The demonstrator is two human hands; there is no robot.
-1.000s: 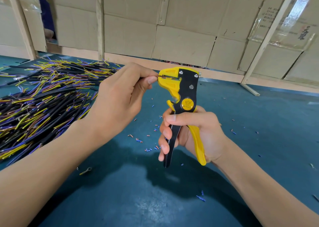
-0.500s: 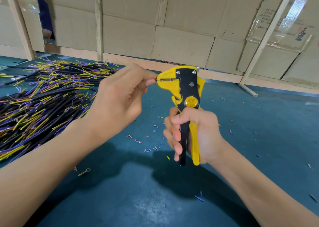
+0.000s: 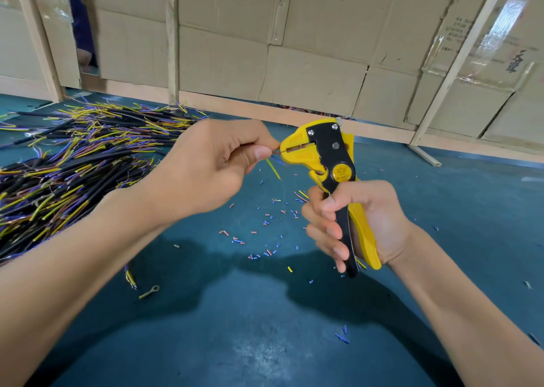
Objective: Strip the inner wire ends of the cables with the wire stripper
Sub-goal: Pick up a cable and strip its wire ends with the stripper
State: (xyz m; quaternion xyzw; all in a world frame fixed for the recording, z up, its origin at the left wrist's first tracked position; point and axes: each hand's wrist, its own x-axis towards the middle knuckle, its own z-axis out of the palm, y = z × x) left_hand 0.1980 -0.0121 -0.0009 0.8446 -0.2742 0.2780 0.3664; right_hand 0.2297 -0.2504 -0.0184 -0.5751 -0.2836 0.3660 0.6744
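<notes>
My right hand [image 3: 359, 224] grips the handles of a yellow and black wire stripper [image 3: 329, 163], held upright above the table with its jaws pointing left. My left hand [image 3: 206, 166] pinches a cable's thin inner wires right at the jaws; a reddish wire end [image 3: 276, 151] reaches into the jaw slot, while a yellow-green wire [image 3: 273, 168] and a blue one hang loose below. The cable's black sheath is hidden inside my left fist. A large pile of black cables [image 3: 73, 166] with yellow, purple and brown inner wires lies on the left.
The blue-green table mat [image 3: 265, 327] is littered with small bits of cut insulation [image 3: 265, 236] under the tool. A ring terminal [image 3: 150, 291] lies near my left forearm. Cardboard panels [image 3: 294, 48] on wooden posts wall off the table's far edge.
The stripper's handles were squeezed together half a second ago and have opened slightly now. A yellow-green and a blue wire now show below my left thumb.
</notes>
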